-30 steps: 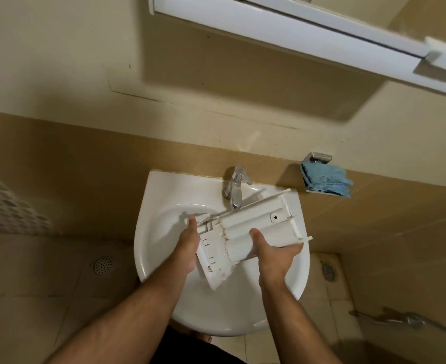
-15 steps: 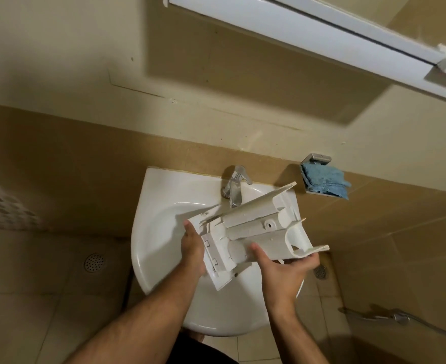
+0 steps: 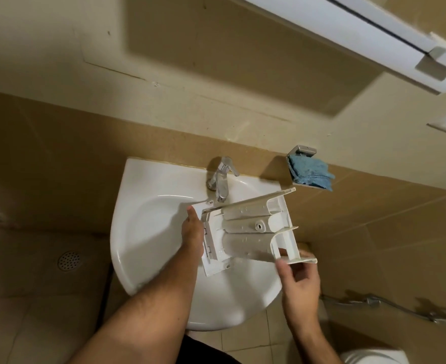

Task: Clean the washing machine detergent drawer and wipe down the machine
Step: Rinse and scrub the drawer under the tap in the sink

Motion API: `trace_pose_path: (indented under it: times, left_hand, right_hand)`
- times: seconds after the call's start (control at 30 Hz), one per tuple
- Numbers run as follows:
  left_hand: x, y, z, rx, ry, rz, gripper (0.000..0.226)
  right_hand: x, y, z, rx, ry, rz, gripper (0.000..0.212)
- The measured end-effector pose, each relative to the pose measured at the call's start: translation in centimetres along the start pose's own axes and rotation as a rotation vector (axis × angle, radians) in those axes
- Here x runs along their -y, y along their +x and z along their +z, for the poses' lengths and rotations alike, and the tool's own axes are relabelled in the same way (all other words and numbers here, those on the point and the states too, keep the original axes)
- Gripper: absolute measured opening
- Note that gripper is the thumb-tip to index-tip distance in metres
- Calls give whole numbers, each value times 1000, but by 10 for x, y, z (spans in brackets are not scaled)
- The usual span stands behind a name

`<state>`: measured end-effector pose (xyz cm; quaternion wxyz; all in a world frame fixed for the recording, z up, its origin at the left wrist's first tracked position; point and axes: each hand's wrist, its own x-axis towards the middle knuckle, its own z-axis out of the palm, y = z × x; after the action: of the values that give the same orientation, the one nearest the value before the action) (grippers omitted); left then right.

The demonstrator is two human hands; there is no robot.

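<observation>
Water is not running from the chrome single-lever faucet (image 3: 220, 179) as far as I can tell, so I judge this to be the turning-and-inspecting part of the rinse. I hold the white plastic detergent drawer (image 3: 248, 229) underside up, over the right half of the white ceramic pedestal basin (image 3: 148, 232) and just in front of the spout. My left hand (image 3: 192, 233) clasps its left end, though whether the fingers curl underneath is hidden from me. My right hand (image 3: 299, 281) sits at the lower right corner, thumb against the projecting lip and the other fingers loosely bent below it, a light pinch at best. To do this well I would firm up that right grip before tipping further, since the wet plastic looks slippery, and keep the piece low over the bowl so drips and any slip land in it. Ribs and the small round hole on the underside are where residue would hide. Behind, a folded blue cloth (image 3: 310, 172) rests on a small metal wall holder (image 3: 302, 151), within reach for wiping. The spout stands close to the drawer's far rail and could catch it as I rotate.
</observation>
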<state>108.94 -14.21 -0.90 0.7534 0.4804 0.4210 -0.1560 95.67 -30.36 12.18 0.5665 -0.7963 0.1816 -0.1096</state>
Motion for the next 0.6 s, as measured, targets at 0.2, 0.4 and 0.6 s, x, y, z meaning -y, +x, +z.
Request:
trace_pose_path:
  times: [0.2, 0.4, 0.6]
  left_hand:
    - [-3, 4, 2, -26, 174, 124, 75]
    - [0, 5, 13, 26, 203, 160, 67]
    - [5, 22, 22, 82, 183, 272, 79]
  right_hand:
    - [20, 16, -29, 162, -34, -60, 85]
    - [54, 32, -25, 528, -238, 196, 75]
    - [64, 26, 3, 556, -196, 238, 44]
